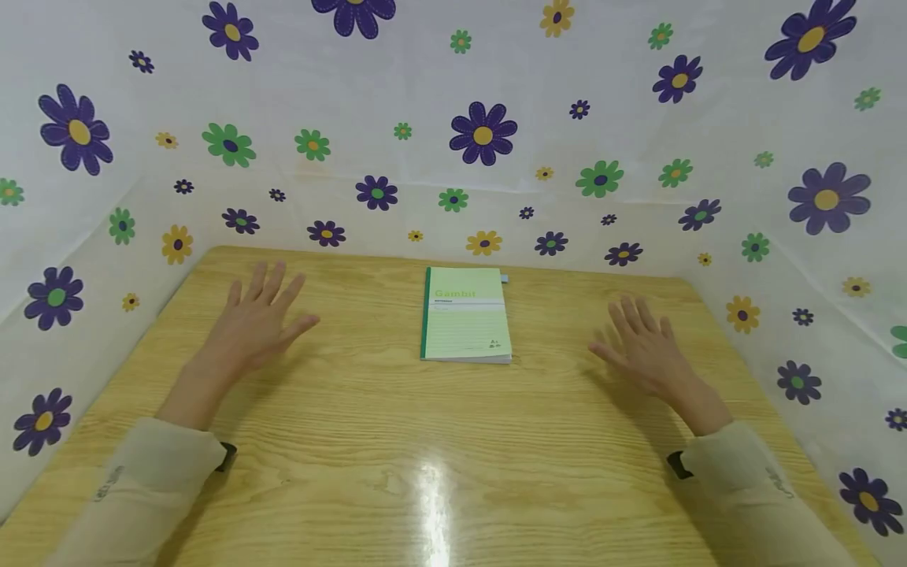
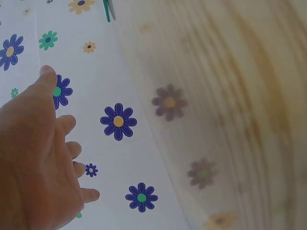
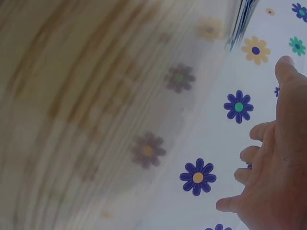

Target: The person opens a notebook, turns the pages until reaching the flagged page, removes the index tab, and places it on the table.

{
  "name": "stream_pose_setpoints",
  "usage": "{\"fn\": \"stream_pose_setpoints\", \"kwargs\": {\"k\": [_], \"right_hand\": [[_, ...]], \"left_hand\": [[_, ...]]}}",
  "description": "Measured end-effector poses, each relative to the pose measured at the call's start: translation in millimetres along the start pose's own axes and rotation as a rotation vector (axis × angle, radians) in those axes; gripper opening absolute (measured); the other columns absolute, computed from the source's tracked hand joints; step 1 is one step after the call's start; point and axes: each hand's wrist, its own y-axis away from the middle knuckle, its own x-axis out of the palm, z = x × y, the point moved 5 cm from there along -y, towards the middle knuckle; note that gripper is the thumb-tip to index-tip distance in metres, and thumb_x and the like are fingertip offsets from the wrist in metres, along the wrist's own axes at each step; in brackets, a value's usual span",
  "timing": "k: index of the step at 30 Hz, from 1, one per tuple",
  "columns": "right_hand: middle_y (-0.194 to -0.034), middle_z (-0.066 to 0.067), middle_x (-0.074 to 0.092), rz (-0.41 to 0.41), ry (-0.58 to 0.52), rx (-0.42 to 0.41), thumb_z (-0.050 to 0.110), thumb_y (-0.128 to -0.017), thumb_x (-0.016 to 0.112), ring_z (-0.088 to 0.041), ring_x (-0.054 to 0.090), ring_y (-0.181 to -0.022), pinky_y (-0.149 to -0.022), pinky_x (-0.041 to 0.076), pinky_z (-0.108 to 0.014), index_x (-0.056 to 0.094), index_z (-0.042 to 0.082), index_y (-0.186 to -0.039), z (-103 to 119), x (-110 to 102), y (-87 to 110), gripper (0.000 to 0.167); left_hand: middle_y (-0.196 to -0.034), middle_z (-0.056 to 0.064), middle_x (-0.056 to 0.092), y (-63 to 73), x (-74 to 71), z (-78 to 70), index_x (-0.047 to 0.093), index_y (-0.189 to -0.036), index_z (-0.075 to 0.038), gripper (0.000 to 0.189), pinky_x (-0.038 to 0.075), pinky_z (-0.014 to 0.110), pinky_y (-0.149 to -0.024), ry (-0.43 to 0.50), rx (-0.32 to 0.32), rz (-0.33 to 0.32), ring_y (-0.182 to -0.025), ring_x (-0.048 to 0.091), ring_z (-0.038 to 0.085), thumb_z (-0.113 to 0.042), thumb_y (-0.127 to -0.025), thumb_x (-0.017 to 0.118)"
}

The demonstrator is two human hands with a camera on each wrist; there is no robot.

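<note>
Notebook (image 1: 466, 327): just one, lying flat between two hands on the one surface (image 1: 340, 441). The left hand (image 1: 253, 327) is held out with its grip released, fingers spread. In the middle, the cover's lettering stands upright, presumably so the person can read it. The right hand (image 1: 646, 353) has its grip released too; both seem held wide to leave the notebook untouched.
</note>
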Motion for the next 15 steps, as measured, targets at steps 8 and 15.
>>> {"fn": "stream_pose_setpoints", "kwargs": {"k": [8, 15], "right_hand": [[-0.168, -0.03, 0.002, -0.021, 0.001, -0.039, 0.058, -0.106, 0.045, -0.049, -0.002, -0.155, -0.117, 0.006, -0.074, 0.013, -0.006, -0.162, 19.0, 0.1, -7.4, 0.092], [-0.169, -0.028, 0.004, -0.023, -0.036, -0.098, 0.058, -0.106, 0.047, -0.045, -0.001, -0.156, -0.119, 0.007, -0.071, 0.014, -0.006, -0.162, 39.9, 8.2, -18.0, 0.091]], "left_hand": [[-0.17, 0.023, -0.006, -10.1, 7.2, -22.0, 0.013, -0.166, -0.004, 0.087, -0.003, 0.069, -0.12, 0.013, 0.035, 0.009, -0.155, -0.013, 0.043, -0.064, -0.107, 0.033], [-0.171, 0.02, -0.006, -20.4, 13.3, -39.5, 0.008, -0.165, -0.001, 0.091, -0.002, 0.067, -0.121, 0.028, 0.054, 0.044, -0.156, -0.011, 0.041, -0.065, -0.106, 0.032]]}}
